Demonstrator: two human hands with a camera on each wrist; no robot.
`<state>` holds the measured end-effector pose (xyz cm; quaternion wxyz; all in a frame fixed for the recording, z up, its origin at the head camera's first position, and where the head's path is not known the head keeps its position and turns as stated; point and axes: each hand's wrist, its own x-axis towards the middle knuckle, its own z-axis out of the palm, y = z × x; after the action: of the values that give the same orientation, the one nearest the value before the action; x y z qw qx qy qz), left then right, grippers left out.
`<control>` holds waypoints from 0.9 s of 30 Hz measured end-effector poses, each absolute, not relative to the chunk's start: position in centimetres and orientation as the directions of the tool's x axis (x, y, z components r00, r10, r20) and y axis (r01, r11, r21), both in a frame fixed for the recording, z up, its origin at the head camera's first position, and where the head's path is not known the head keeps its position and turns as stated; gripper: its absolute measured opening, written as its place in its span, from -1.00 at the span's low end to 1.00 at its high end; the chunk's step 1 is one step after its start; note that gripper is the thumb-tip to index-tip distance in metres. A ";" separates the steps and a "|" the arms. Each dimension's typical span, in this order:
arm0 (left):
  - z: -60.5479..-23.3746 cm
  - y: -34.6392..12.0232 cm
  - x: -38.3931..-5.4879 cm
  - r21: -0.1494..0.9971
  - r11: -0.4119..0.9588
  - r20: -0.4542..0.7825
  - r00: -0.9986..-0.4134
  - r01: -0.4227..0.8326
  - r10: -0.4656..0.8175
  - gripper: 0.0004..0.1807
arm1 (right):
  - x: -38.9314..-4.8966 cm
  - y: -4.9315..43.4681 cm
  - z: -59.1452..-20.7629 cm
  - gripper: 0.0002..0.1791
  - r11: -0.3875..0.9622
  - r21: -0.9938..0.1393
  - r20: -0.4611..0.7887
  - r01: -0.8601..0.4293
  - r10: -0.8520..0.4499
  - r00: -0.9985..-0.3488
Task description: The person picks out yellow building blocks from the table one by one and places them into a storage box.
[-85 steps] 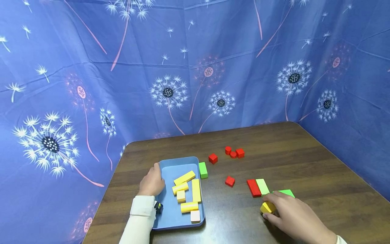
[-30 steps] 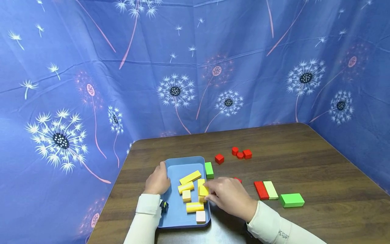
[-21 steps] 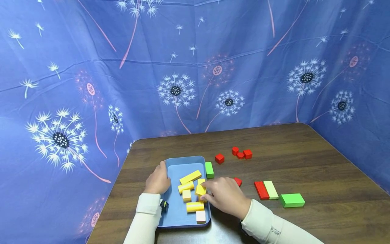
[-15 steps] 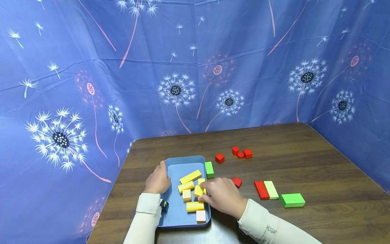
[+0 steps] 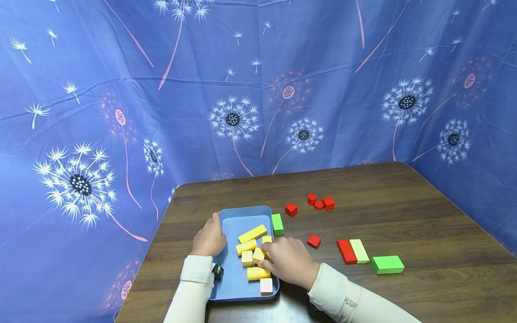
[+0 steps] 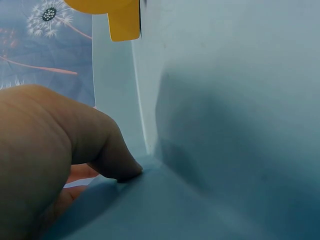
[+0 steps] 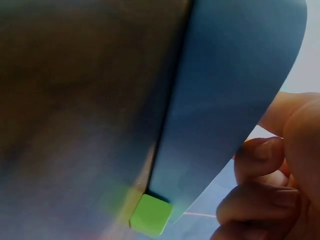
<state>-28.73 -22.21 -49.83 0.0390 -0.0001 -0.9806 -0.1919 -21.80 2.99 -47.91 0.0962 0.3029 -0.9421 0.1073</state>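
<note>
My left hand [image 5: 209,237] grips the left rim of a blue tray [image 5: 232,287]; in the left wrist view the thumb [image 6: 115,155] bends over the tray's edge. Inside, near the right wall, my right hand [image 5: 292,260] pinches a yellow angular block [image 5: 259,255] between thumb and index finger. That block sits low, beside a pale yellow cube [image 5: 247,258] and just above a yellow cylinder [image 5: 257,273]. The right hand partly covers a yellow bar [image 5: 267,240]. In the right wrist view the tray wall [image 7: 225,90] hides the pinched block, while curled fingers [image 7: 260,205] show.
A green block [image 5: 278,224] stands against the tray's right side. Several red blocks [image 5: 291,209] lie farther back. Right of the tray are a red block [image 5: 314,241], a red slab [image 5: 347,251], a pale green slab [image 5: 359,251] and a green block [image 5: 387,264].
My right hand has carried the yellow block from the table's right side into the tray, then slid it leftward and down toward the pale cube. The left hand keeps its hold on the tray.
</note>
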 end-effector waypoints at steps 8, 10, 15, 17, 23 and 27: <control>-50.1 -22.1 -28.8 0.380 0.925 0.090 -0.996 0.027 -0.008 -0.25 | -21.9 2.0 -47.7 -0.71 0.789 -0.146 0.192 -0.597 -0.570 -0.799; -50.1 -22.0 -28.9 0.382 0.924 0.094 -0.996 0.031 -0.005 -0.25 | -21.9 1.9 -47.8 -0.71 0.786 -0.152 0.184 -0.600 -0.573 -0.798; -50.0 -22.1 -28.9 0.395 0.918 0.095 -0.995 0.037 0.000 -0.27 | -22.0 1.7 -48.0 -0.68 0.790 -0.166 0.178 -0.591 -0.565 -0.806; -49.9 -22.5 -28.9 0.415 0.909 0.082 -0.997 0.037 0.003 -0.27 | -21.9 1.8 -48.0 -0.63 0.786 -0.175 0.189 -0.593 -0.565 -0.803; -48.6 -23.9 -28.4 0.448 0.893 -0.009 -0.999 0.032 0.040 -0.19 | -22.0 3.5 -47.5 -0.59 0.766 -0.192 0.279 -0.613 -0.556 -0.783; -47.0 -23.5 -27.4 0.384 0.923 -0.047 -0.997 0.038 0.060 -0.10 | -22.4 5.8 -46.5 -0.69 0.788 -0.155 0.360 -0.596 -0.517 -0.777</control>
<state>-27.38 -23.49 -47.04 -0.0289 -0.0250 -0.9801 -0.1950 -22.44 5.83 -46.51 0.1508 0.2982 -0.9333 0.1315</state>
